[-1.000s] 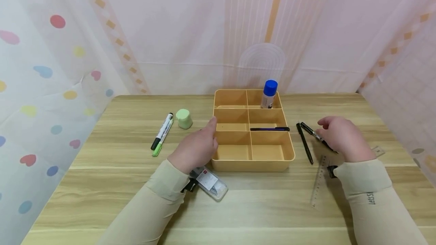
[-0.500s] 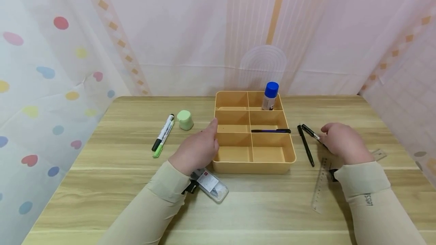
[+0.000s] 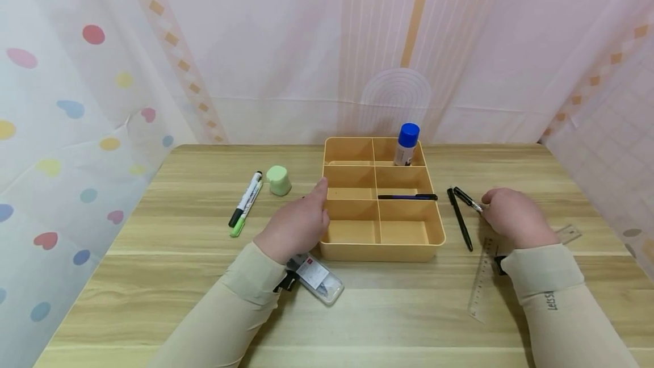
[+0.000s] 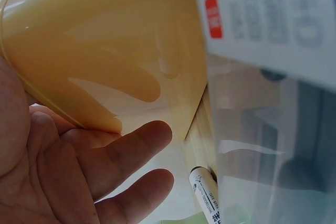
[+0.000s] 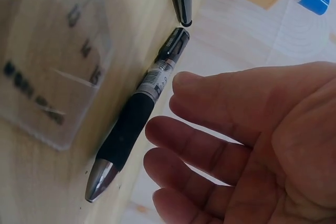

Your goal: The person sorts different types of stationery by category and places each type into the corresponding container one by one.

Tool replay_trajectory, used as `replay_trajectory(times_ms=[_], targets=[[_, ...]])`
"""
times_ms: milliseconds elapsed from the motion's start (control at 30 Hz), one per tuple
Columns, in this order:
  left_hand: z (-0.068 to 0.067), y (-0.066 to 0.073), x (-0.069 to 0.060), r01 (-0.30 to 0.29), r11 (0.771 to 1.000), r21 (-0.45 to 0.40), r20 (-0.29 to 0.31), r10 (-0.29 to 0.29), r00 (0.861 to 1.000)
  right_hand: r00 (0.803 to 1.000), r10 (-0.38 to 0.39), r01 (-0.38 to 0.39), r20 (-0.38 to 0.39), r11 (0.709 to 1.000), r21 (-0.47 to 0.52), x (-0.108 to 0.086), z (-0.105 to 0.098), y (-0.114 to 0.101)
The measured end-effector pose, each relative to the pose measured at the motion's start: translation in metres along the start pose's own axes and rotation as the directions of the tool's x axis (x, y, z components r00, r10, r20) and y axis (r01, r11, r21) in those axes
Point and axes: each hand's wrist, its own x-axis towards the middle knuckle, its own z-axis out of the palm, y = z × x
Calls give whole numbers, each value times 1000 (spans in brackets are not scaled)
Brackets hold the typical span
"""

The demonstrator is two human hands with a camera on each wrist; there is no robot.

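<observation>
A yellow six-compartment box (image 3: 378, 251) stands mid-table, where my left hand (image 3: 296, 226) rests against its left side. The left wrist view shows that hand (image 4: 100, 171) touching the box wall (image 4: 105, 35), two fingers spread off it. My right hand (image 3: 518, 217) is beside a clear-barrelled black pen (image 3: 467, 199). Seen from the right wrist, the fingers (image 5: 184, 129) are extended close to this pen (image 5: 139, 111); contact is unclear. A slimmer black pen (image 3: 460, 220) lies to its left. A dark pen (image 3: 407, 197) lies across the box's right side, and a blue-capped glue stick (image 3: 405, 149) stands in the back right compartment.
Left of the box are a green block (image 3: 279, 180), a white marker (image 3: 246, 199) and a green pen (image 3: 247, 209). A clear case (image 3: 321, 280) lies near the left wrist. Clear rulers (image 3: 480, 288) and a black clip (image 3: 499, 266) are near the right sleeve.
My right hand has shifted slightly downward beside the clear-barrelled pen. My left hand has kept its place at the box. The whole head view has shifted slightly.
</observation>
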Motion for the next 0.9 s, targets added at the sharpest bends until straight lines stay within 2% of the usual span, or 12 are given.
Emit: replay_trajectory(times_ms=[300,533,900], targets=[[0,0,1,-1,1000,9,-2,1,1000,1000,5,-5,-4,1000,6,1,3,2],[1,0,1,11,1000,-3,9,-11,1000,1000,5,-5,23,1000,9,2,4,4],[1,-1,0,-4,1000,11,1,4,1000,1000,-2,2,14,1000,10,4,7,4]])
